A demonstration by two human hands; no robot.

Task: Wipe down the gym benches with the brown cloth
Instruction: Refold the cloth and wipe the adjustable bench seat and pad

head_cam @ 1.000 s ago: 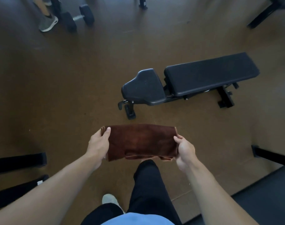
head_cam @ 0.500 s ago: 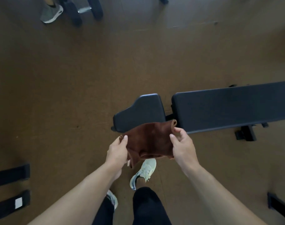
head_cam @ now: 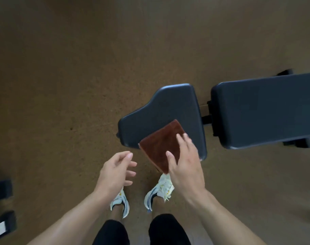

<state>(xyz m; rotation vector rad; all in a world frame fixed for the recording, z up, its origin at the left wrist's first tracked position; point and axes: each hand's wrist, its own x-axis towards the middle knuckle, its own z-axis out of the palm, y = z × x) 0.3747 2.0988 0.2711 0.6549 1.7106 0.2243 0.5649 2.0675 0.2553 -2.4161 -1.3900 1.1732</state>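
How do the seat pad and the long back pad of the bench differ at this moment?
The seat pad is short and tapers toward its left end; the back pad is long and rectangular. The brown cloth lies under the right hand over the seat pad; the back pad is bare. Both are dark padded surfaces.

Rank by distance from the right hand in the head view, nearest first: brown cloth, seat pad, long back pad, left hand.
From the right hand:
1. Brown cloth: under its fingers, folded, on the seat pad's near edge.
2. Seat pad: directly beneath and ahead.
3. Left hand: to its left, holding nothing.
4. Long back pad: to the right, beyond the hinge gap.
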